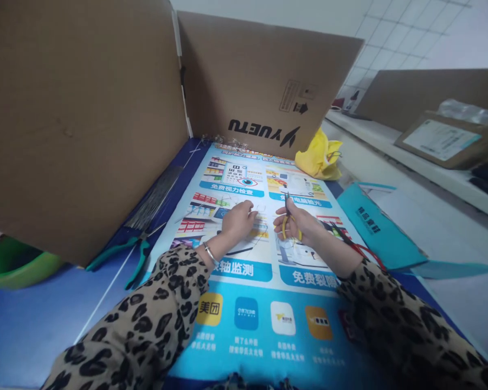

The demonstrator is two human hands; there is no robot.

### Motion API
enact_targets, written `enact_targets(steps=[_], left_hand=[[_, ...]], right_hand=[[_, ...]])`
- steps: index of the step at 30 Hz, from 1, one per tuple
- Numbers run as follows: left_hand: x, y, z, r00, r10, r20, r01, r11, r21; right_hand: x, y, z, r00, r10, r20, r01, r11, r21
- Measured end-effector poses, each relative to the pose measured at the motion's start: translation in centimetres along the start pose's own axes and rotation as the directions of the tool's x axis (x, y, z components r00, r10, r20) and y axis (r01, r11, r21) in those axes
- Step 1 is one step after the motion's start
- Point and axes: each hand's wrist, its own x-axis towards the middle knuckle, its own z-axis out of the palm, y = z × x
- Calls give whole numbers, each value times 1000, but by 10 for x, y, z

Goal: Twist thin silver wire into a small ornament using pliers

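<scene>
Over a printed poster (244, 325), my left hand (239, 221) has its fingers curled together in a pinch. A faint thin line shows beside its fingertips, too fine to make out. My right hand (307, 223), just across from it, is closed around small yellow-handled pliers (285, 226), with their dark jaws pointing up and away. The two hands are apart. To the left of my left hand lie a bundle of thin grey wires (156, 197) and teal-handled pliers (140, 254). Red-handled scissors (368, 253) lie partly behind my right forearm.
Cardboard panels (85, 108) stand at the left and back (260, 81). A yellow bag (321, 157) sits at the back right, with a teal box piece (376, 225) nearer. A green bowl (28, 271) stands far left. A small carton (443, 138) rests on the right ledge.
</scene>
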Motion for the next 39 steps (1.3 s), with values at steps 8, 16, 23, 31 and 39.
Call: enact_targets(steps=[8,16,23,31,39], left_hand=[[11,-16,-8,994,66,-84,-71,996,-52],[5,-11,-12,987,157,-14,-158,987,-41],[-11,6,-16,922,233,308,-287,947,142],[-13,9,-14,806,155,572,-389,866,314],[-16,13,-18,798,134,587,-418,825,380]], right_hand=[[-25,4,-13,998,-28,-51,33,993,116],[-38,20,-33,995,-6,99,-2,997,77],[-27,22,-44,974,19,227,-23,1000,16],[-17,22,-55,949,93,302,-144,978,149],[-5,28,-68,984,-28,176,-2,985,171]])
